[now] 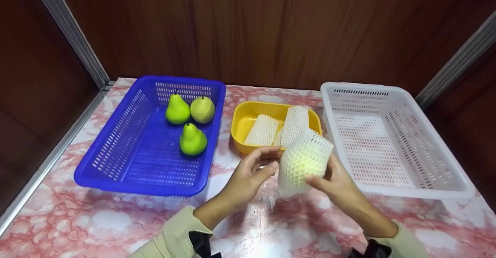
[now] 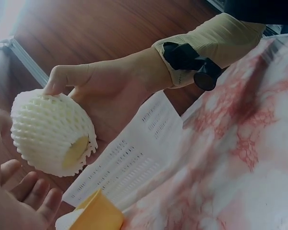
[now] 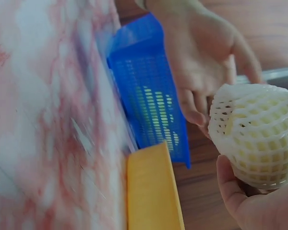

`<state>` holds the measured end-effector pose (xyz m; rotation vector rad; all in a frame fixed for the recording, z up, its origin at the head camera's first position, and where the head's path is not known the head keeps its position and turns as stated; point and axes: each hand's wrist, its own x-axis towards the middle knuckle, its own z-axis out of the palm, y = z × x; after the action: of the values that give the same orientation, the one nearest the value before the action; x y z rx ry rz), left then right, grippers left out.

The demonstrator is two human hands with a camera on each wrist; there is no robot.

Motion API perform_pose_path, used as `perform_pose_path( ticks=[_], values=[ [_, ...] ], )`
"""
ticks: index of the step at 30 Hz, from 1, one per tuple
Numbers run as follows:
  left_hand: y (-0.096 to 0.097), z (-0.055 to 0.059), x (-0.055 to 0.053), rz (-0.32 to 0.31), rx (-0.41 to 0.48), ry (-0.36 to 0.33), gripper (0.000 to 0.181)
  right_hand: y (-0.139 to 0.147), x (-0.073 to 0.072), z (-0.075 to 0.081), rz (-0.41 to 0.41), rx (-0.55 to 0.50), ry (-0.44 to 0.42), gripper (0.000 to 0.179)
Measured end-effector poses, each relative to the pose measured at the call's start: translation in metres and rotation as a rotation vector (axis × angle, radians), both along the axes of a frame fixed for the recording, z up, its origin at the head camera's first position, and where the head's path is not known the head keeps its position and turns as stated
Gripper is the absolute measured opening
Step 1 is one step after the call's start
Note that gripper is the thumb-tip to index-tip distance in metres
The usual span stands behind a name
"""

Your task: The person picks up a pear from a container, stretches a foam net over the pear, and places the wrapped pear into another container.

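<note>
My right hand (image 1: 343, 184) grips a fruit in a white foam net sleeve (image 1: 304, 165), with the thumb on its near side, above the table. Pale yellow-green shows through the mesh, and a bare part of the fruit (image 2: 77, 151) peeks out at one end in the left wrist view. My left hand (image 1: 248, 176) is just left of the sleeve, fingers loosely bent and holding nothing; in the right wrist view its fingertips (image 3: 197, 118) come close to the net. Behind the hands, a yellow bin (image 1: 242, 120) contains white foam net sleeves (image 1: 262, 130).
At left stands a blue basket (image 1: 145, 165) with two green pears (image 1: 193, 140) and a paler yellow-green fruit (image 1: 202, 110). A white basket (image 1: 387, 153) with slotted walls stands at right. Brown wood-grain panels (image 1: 252, 33) enclose the pink marbled table (image 1: 104, 223).
</note>
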<state>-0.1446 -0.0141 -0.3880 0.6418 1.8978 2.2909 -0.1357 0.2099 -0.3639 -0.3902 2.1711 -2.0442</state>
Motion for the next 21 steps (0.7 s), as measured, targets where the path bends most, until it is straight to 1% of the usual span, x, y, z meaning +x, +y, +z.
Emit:
perform_pose_path(
  ticks=[2, 4, 7, 9, 12, 14, 16, 17, 21],
  values=[
    [0.004, 0.001, -0.002, 0.059, 0.013, -0.041, 0.035, 0.004, 0.000, 0.006, -0.031, 0.022, -0.020, 0.084],
    [0.008, 0.002, -0.004, 0.101, 0.019, -0.081, 0.030, 0.010, 0.000, 0.011, -0.064, 0.056, -0.036, 0.082],
    [0.016, 0.005, -0.006, 0.121, 0.011, -0.144, 0.028, 0.019, -0.002, 0.021, -0.111, 0.141, -0.078, 0.080],
    [0.022, 0.007, -0.006, 0.112, 0.002, -0.184, 0.028, 0.026, -0.004, 0.027, -0.135, 0.193, -0.100, 0.079],
    [0.030, 0.007, -0.007, 0.075, -0.020, -0.215, 0.029, 0.037, -0.008, 0.035, -0.163, 0.250, -0.106, 0.077],
    [0.034, 0.007, -0.008, 0.049, -0.026, -0.227, 0.029, 0.044, -0.011, 0.040, -0.182, 0.251, -0.085, 0.075],
    [0.038, 0.006, -0.008, 0.033, -0.027, -0.239, 0.030, 0.050, -0.014, 0.043, -0.196, 0.227, -0.056, 0.073],
    [0.041, 0.006, -0.008, 0.030, -0.022, -0.251, 0.031, 0.053, -0.015, 0.044, -0.203, 0.216, -0.046, 0.073],
    [0.054, 0.008, -0.008, 0.020, -0.020, -0.302, 0.030, 0.066, -0.023, 0.052, -0.219, 0.237, -0.020, 0.070]
  ],
)
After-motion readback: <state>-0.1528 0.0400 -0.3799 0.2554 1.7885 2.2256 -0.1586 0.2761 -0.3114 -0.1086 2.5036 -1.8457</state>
